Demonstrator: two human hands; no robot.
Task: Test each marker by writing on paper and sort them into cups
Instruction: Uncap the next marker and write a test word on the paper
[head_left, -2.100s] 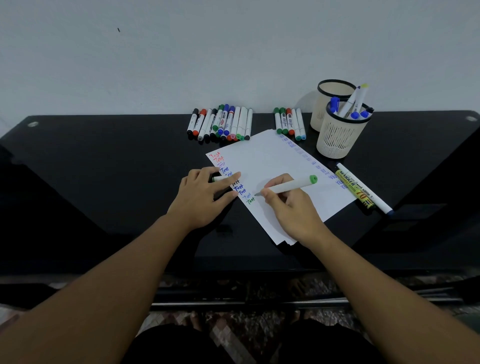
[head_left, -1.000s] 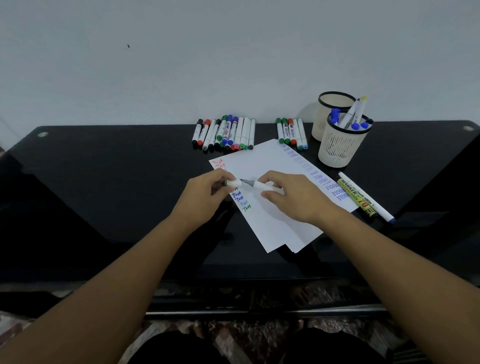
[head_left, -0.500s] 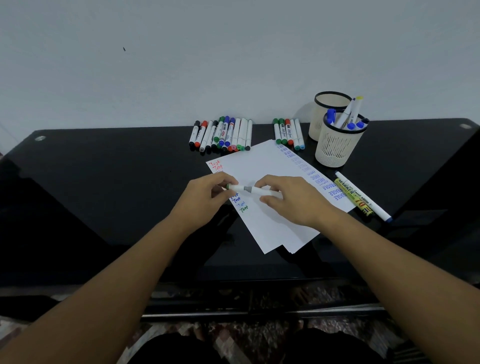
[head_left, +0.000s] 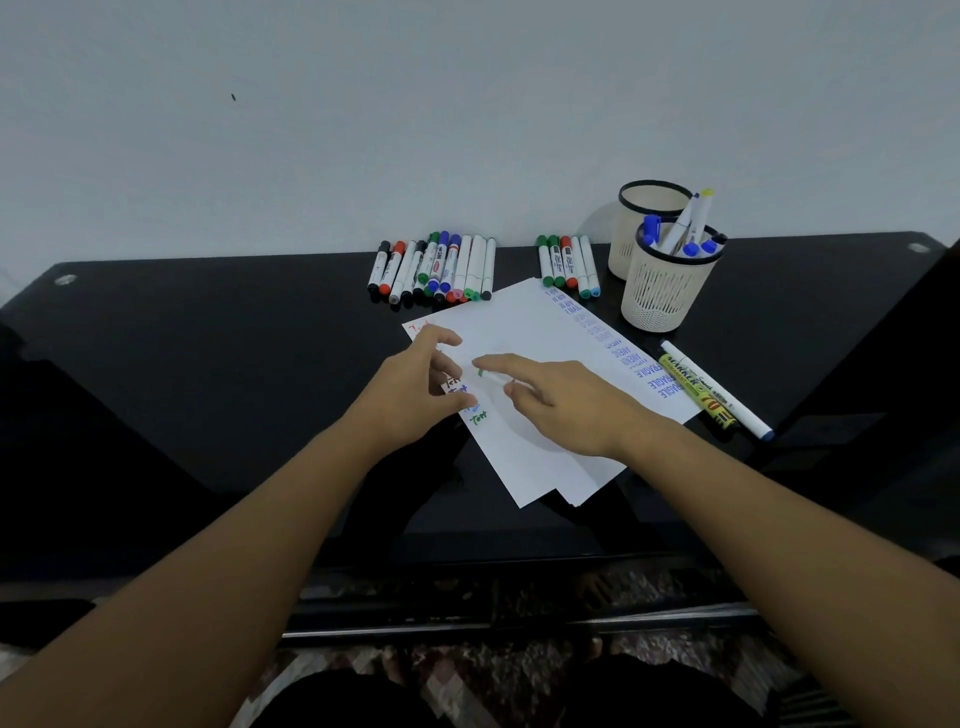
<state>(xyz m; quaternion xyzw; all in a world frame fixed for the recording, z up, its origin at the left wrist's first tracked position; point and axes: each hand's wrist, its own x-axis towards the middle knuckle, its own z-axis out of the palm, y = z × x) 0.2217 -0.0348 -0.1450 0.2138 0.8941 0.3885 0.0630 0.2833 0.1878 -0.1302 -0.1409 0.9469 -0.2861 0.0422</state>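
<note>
My right hand (head_left: 566, 405) pinches a white marker with a green cap (head_left: 488, 376) and holds it level over the white paper (head_left: 545, 332). The marker is blurred. My left hand (head_left: 410, 400) hovers just left of the capped end with fingers spread and holds nothing. Coloured "Test" words run down the paper's left edge under my left hand. Two mesh cups stand at the back right: the front cup (head_left: 662, 291) holds several markers, and I see nothing in the rear cup (head_left: 626, 244).
Two rows of markers lie by the wall, a larger group (head_left: 434, 267) and a smaller group (head_left: 569, 265). A yellow marker (head_left: 696, 392) and a white blue-tipped marker (head_left: 719, 391) lie right of the paper on the black glass table (head_left: 208, 338).
I stopped writing, brought the marker level and pushed its green cap on with my left hand. My left hand has now let go and spread its fingers.
</note>
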